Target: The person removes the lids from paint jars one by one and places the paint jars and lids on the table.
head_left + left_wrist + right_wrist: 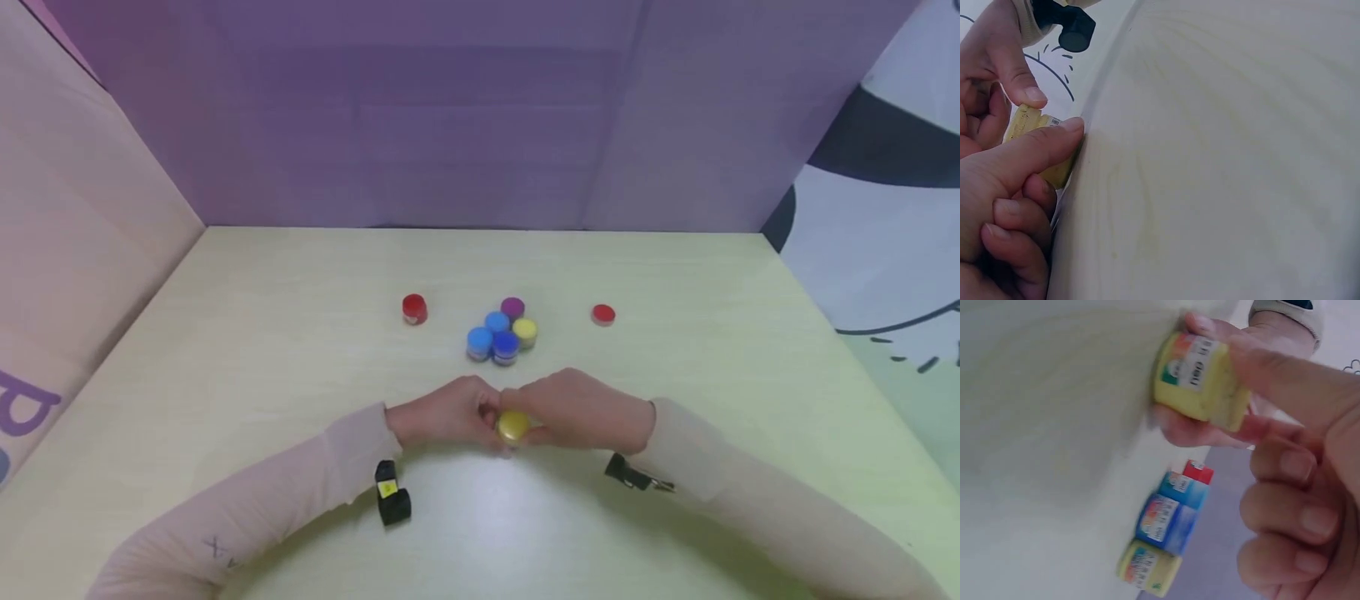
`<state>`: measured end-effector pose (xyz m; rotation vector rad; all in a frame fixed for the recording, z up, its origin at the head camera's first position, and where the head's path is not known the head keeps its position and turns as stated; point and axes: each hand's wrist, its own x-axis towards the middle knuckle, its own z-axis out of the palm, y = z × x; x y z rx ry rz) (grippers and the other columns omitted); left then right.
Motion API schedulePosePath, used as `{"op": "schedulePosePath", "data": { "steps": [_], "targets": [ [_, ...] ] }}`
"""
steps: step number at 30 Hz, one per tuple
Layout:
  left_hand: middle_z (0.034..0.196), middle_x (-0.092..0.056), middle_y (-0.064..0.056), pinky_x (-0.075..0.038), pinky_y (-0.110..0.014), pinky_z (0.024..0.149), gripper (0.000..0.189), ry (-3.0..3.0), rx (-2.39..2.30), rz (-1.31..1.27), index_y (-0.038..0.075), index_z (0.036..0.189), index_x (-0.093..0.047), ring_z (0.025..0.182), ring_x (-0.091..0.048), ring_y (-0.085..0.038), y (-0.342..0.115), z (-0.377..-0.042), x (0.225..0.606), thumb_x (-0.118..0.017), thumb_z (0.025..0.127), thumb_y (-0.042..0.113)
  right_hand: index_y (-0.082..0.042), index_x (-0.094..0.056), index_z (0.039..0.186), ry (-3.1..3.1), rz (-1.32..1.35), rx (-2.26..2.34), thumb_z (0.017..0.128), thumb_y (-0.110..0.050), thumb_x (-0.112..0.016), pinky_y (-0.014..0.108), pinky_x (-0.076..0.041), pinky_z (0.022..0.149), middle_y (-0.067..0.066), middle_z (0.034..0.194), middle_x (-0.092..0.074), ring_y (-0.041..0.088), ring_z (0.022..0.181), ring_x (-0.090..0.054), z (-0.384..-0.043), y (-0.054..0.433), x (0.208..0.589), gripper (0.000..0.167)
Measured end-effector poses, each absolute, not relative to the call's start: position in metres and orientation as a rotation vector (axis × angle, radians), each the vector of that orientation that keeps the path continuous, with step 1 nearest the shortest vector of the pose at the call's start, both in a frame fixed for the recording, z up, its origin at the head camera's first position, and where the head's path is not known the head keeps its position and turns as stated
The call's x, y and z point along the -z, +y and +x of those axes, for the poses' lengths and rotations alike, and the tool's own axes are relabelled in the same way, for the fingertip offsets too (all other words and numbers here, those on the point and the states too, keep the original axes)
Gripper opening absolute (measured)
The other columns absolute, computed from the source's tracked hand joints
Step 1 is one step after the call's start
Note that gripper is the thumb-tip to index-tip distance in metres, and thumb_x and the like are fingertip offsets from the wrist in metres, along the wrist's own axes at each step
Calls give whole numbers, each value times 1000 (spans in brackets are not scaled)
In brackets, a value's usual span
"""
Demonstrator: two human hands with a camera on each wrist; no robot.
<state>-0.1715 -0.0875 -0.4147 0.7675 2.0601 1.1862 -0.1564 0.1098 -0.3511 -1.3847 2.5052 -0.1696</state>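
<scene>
Over the near middle of the table, both hands meet at a small yellow paint pot (pixel 513 427) with a printed label, best seen in the right wrist view. My left hand (pixel 450 412) grips the pot's labelled body (pixel 1191 369) between thumb and fingers, low by the tabletop. The right hand (pixel 585 408) pinches the pot's ridged lid (pixel 1230 400) between thumb and forefinger, its other fingers curled in. The lid sits on the body; whether it is loose cannot be told.
Beyond the hands stands a cluster of pots: purple (pixel 513 307), light blue (pixel 480 342), another light blue (pixel 497 322), dark blue (pixel 506 347) and yellow (pixel 525 332). A red pot (pixel 414 309) stands left; a flat red lid-like disc (pixel 603 314) lies right. A purple panel (pixel 480 133) borders the back.
</scene>
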Motion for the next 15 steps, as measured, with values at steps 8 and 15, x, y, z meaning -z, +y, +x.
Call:
{"op": "schedulePosePath", "data": {
  "steps": [8, 15],
  "targets": [
    [56, -52, 0, -35, -20, 53, 25, 2093, -1216, 794, 17, 103, -73, 53, -46, -10, -88, -171, 415, -78, 78, 17, -14, -50, 82, 2650, -1130, 207, 85, -54, -61, 19, -28, 45, -7, 57, -37, 6, 48, -35, -151, 105, 360, 41],
    [56, -53, -1, -35, -20, 53, 23, 2063, -1225, 757, 20, 101, -73, 52, -45, -10, -86, -171, 417, -76, 79, 15, -15, -51, 76, 2682, -1003, 175, 85, -53, -61, 20, -30, 47, -6, 56, -41, 8, 49, -39, -146, 98, 359, 41]
  ]
}}
